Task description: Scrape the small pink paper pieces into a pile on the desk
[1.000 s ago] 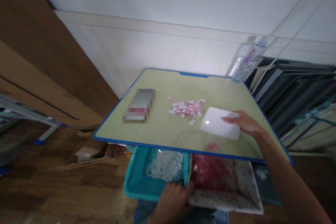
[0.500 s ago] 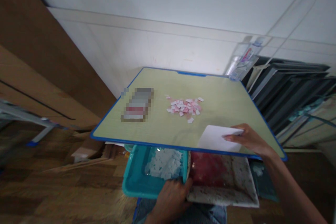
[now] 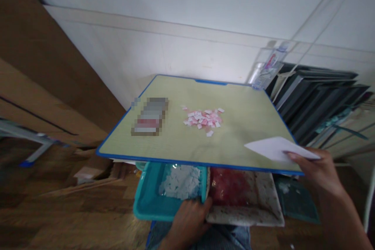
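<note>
In my right hand (image 3: 318, 166) I hold a thin white card (image 3: 278, 149) by its right end, fingers pinched on it. The card is tilted over the front right of a folding table (image 3: 234, 148) with a blue edge. My left hand (image 3: 191, 216) is closed at the front, where the rims of a teal basin (image 3: 143, 203) and a stained white tray (image 3: 243, 218) meet; its fingertips are hidden. White square pieces (image 3: 183, 181) lie in the basin, and red liquid (image 3: 228, 187) covers part of the tray. A heap of small pink and white pieces (image 3: 203, 118) sits mid-table.
A blurred-out flat object (image 3: 150, 116) lies on the table's left side. At the back right corner stands a clear plastic bottle (image 3: 270, 66). Dark flat panels (image 3: 319, 93) lean at the right. Beside the tray is a dark green container (image 3: 301, 203). Cardboard (image 3: 93, 168) lies at floor level, left.
My right hand has moved right with the card, which is now lifted and tilted near the table's right edge. My left hand has stayed at the rims. The view has shifted slightly.
</note>
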Tool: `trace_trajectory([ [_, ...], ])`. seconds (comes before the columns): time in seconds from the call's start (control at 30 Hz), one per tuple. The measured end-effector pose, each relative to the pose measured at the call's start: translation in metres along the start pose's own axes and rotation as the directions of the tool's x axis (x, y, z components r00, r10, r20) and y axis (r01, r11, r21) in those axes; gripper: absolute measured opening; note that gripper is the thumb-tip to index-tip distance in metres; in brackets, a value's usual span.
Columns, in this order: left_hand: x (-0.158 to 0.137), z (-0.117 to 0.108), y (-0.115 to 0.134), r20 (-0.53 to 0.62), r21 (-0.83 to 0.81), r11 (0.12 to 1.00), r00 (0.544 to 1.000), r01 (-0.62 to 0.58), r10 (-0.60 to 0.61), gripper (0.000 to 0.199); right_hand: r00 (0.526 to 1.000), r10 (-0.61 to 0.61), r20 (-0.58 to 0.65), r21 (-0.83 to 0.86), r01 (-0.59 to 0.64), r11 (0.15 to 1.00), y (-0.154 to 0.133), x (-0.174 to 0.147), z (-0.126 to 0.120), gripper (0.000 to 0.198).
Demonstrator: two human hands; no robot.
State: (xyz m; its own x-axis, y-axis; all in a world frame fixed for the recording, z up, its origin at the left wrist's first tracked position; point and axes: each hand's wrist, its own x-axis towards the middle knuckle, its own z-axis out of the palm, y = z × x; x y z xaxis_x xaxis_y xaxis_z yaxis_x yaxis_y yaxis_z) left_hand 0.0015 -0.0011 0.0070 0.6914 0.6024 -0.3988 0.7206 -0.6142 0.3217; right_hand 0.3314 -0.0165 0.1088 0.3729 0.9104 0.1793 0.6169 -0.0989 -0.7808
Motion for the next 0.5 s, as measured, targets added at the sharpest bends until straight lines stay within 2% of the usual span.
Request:
trace_trajectory([
  [0.1, 0.000, 0.001, 0.000, 0.002, -0.011, 1.000, 1.000, 0.007, -0.007, 0.039, 0.997, 0.073, -0.025, 0.002, -0.072, 0.997, 0.007, 0.019, -0.003, 0.020],
  [0.23, -0.001, -0.001, -0.001, 0.000, -0.025, 1.000, 1.000, -0.004, 0.004, 0.037, 0.998, 0.044, 0.053, -0.029, -0.042, 0.999, -0.003, 0.047, 0.009, 0.024],
  [0.33, -0.001, -0.002, -0.002, -0.010, -0.032, 0.999, 1.000, -0.020, 0.020, 0.040, 0.997, -0.003, 0.072, -0.002, 0.003, 1.000, -0.017, 0.077, 0.023, 0.030],
  [0.43, 0.001, 0.001, -0.003, -0.008, -0.035, 0.999, 1.000, -0.024, 0.024, 0.036, 0.989, -0.108, 0.103, 0.015, 0.107, 0.994, -0.030, 0.109, 0.045, 0.037],
  [0.5, 0.003, 0.004, -0.004, -0.012, -0.032, 0.999, 1.000, -0.025, 0.025, 0.035, 0.972, -0.170, 0.165, 0.004, 0.172, 0.985, -0.037, 0.127, 0.061, 0.040],
])
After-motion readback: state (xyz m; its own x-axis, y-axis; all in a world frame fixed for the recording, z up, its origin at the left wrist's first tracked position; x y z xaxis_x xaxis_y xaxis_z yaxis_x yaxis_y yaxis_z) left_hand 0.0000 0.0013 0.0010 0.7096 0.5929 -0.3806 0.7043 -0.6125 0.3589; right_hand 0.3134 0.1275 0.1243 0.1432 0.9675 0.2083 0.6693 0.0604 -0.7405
